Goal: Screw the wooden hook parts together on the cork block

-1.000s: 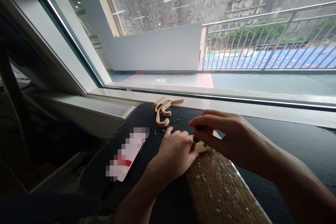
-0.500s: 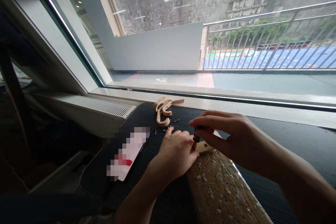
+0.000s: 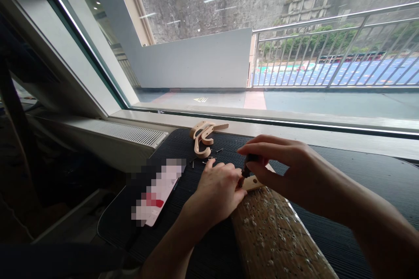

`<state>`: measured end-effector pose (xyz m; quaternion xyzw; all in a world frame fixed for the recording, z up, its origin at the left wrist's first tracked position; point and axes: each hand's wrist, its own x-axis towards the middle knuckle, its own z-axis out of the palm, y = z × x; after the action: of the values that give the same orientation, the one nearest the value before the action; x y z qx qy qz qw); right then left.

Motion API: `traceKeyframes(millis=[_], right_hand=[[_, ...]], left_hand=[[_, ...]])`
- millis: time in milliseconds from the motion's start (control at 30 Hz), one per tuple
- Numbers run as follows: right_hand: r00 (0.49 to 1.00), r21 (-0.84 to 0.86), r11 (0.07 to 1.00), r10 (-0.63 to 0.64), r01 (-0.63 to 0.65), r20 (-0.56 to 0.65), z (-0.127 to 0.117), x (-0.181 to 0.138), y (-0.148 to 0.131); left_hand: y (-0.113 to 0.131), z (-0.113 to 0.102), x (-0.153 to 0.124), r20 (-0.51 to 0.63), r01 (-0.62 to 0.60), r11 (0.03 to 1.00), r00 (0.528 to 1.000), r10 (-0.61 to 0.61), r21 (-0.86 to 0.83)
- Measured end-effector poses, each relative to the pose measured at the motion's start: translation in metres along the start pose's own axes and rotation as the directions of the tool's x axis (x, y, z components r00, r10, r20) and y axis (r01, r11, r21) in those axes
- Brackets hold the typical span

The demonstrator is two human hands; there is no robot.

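Black ribbed matting covers the counter under the window, and both my hands meet near its middle. My right hand pinches a short dark driver between thumb and fingertips, closed narrow round its top, with the shaft leaning down and to the left. My left hand is curled shut just beside it, knuckles up, holding down a pale wooden piece. The driver's lower end meets that piece right by my left thumb. The piece lies on the far end of a rough, pitted board that runs back toward me.

This looks to me like a small screw going in. To do it well, I judge the driver should stand squarer to the wood than it leans now. I should press along the shaft and turn it in short twists of the fingertips. My left hand should pin the piece flat so it cannot swivel, thumb kept off the tip.

Farther out, near the sill, a few wooden hooks lie heaped together, with dark screws scattered just on my side of them. Left of my left hand lies a flat white and red thing, blurred beyond telling.

My left fingers hide the driver's tip and whatever screw it sits in, as well as most of the piece. I cannot see how those fingers wrap it. The board's near end is cut off by the bottom edge.
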<state>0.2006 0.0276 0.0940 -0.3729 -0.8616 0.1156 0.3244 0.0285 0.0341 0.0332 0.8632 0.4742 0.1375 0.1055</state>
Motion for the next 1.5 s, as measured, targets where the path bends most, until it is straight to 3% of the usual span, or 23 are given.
traceKeyframes(millis=[167,433,733,1067,1333,1500], right_hand=[[1.0,0.004,1.0,0.011,-0.011,0.023,-0.003,-0.003,0.004],[0.997,0.006,0.999,0.048,-0.048,-0.057,0.002,0.004,0.001],[1.0,0.041,0.999,-0.005,0.004,0.023,-0.002,-0.001,0.002],[1.0,0.013,1.0,-0.005,0.005,-0.024,0.003,0.004,0.001],[0.998,0.071,0.996,-0.06,0.057,0.032,0.002,0.003,-0.007],[0.998,0.02,0.998,-0.061,0.06,0.028,0.001,0.004,-0.004]], left_hand=[[0.0,0.0,0.001,0.011,0.006,1.0,1.0,-0.006,0.004],[0.003,-0.001,-0.001,0.007,0.017,1.0,1.0,-0.017,-0.01],[0.002,-0.001,0.0,0.012,0.014,1.0,1.0,-0.014,-0.004],[0.002,-0.002,0.001,0.023,0.013,1.0,1.0,-0.014,0.016],[0.004,-0.005,0.0,0.009,0.017,1.0,1.0,-0.017,0.017],[0.006,-0.004,0.0,0.02,0.011,1.0,1.0,-0.011,0.018]])
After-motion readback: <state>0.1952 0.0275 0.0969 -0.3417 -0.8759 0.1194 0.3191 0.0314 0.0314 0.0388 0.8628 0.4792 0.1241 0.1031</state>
